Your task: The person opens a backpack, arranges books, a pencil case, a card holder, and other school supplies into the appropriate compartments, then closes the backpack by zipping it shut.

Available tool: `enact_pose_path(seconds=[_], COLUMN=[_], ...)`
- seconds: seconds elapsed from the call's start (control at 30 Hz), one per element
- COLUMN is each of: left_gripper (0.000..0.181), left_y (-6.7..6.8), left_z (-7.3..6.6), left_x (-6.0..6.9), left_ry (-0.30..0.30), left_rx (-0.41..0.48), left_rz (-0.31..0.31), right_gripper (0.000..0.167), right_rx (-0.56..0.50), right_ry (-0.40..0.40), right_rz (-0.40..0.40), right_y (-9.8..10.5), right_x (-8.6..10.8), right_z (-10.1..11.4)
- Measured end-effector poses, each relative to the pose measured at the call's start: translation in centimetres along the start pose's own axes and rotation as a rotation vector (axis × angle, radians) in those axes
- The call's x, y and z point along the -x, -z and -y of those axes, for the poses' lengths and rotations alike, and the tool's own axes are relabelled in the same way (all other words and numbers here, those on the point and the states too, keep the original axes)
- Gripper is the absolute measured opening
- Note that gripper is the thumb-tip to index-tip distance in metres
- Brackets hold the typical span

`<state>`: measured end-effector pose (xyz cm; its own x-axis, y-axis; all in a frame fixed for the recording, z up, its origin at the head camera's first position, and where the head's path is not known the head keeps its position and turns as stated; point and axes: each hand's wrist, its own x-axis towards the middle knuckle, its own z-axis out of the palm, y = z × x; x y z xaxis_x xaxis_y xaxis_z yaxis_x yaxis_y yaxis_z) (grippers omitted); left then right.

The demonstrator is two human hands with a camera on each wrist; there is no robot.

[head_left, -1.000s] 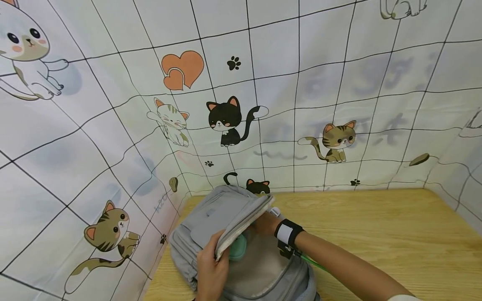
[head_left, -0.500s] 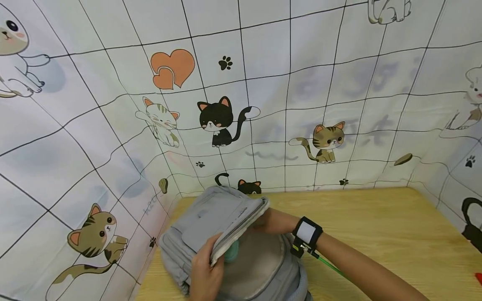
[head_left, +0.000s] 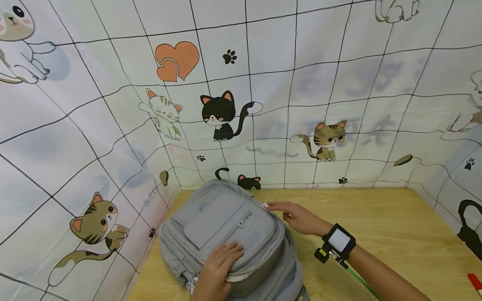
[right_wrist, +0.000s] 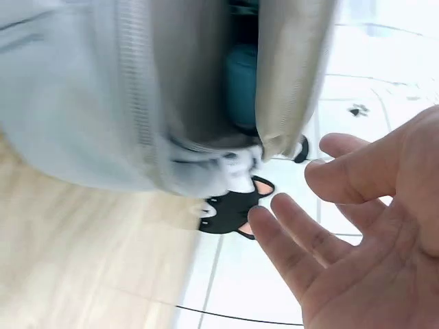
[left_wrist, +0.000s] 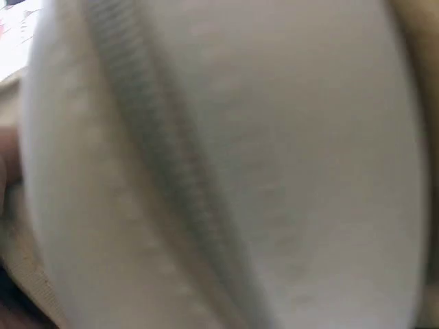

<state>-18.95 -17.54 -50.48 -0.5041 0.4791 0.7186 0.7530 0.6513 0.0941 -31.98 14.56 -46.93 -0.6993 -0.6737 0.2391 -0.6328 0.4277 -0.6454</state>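
Observation:
A grey backpack (head_left: 229,225) lies on the wooden table, its front flap lowered over the main compartment. My left hand (head_left: 218,267) rests on the flap near its front edge, fingers extended. At the bag's right back edge is my right hand (head_left: 303,217), index finger reaching to a small white tag (head_left: 265,205). In the right wrist view the right hand (right_wrist: 370,226) has its fingers spread beside the gap, and a teal item (right_wrist: 241,86) shows inside the bag. Blurred pale fabric with a zipper (left_wrist: 164,137) fills the left wrist view.
The wooden table (head_left: 361,225) extends right of the bag. A cat-print curtain (head_left: 278,92) stands behind and at both sides. A red-and-white object (head_left: 475,282) lies at the right edge. A green cable (head_left: 361,278) trails from the right wrist device.
The raised flap has come down over the opening. My left hand has gone from gripping its edge to lying on top, and my right hand has come out of the bag.

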Motion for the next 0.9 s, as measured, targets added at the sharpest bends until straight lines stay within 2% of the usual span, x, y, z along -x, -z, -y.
enact_pose_path(seconds=[0.1, 0.2, 0.3, 0.37, 0.47, 0.53, 0.6, 0.67, 0.7, 0.77, 0.8, 0.83, 0.9], left_gripper=[0.087, 0.088, 0.08, 0.075, 0.069, 0.061, 0.053, 0.044, 0.04, 0.036, 0.036, 0.036, 0.042], left_y=[-0.3, -0.6, -0.8, -0.8, -0.2, 0.8, 1.9, 3.0, 3.4, 4.0, 4.2, 4.2, 3.9], left_z=[0.2, 0.3, 0.4, 0.4, 0.4, 0.5, 0.6, 0.8, 1.0, 1.3, 1.4, 1.6, 1.7], left_x=[0.6, 1.1, 1.5, 1.7, 1.9, 2.1, 2.3, 2.7, 2.9, 3.6, 4.1, 4.6, 5.8], left_ry=[-0.039, -0.053, -0.065, -0.068, -0.035, 0.018, 0.067, 0.123, 0.164, 0.262, 0.326, 0.387, 0.48], left_rx=[-0.043, -0.062, -0.083, -0.078, 0.027, 0.181, 0.311, 0.329, 0.293, 0.123, 0.032, -0.06, -0.197], left_rz=[0.024, 0.026, 0.045, 0.081, 0.174, 0.219, 0.178, 0.052, -0.027, -0.174, -0.214, -0.233, -0.225], right_gripper=[0.051, 0.048, 0.044, 0.041, 0.037, 0.036, 0.036, 0.04, 0.041, 0.046, 0.048, 0.05, 0.055], right_rx=[0.011, 0.017, 0.035, 0.086, 0.202, 0.286, 0.323, 0.333, 0.343, 0.37, 0.4, 0.438, 0.514], right_ry=[0.023, 0.025, 0.03, 0.047, 0.07, 0.102, 0.134, 0.177, 0.202, 0.246, 0.279, 0.31, 0.366], right_rz=[0.042, 0.049, 0.047, 0.043, 0.024, 0.007, 0.013, 0.048, 0.074, 0.147, 0.186, 0.229, 0.308], right_y=[-0.9, -1.7, -2.3, -2.4, -2.3, -2.0, -1.9, -2.2, -2.5, -3.4, -4.1, -4.8, -6.4], right_x=[0.3, 0.3, 0.2, 0.0, -0.9, -2.1, -3.7, -5.4, -6.3, -7.8, -8.5, -9.0, -9.8], right_z=[-0.3, -0.4, -0.3, -0.1, 0.8, 2.0, 3.8, 6.1, 7.2, 9.4, 10.3, 11.2, 12.4])
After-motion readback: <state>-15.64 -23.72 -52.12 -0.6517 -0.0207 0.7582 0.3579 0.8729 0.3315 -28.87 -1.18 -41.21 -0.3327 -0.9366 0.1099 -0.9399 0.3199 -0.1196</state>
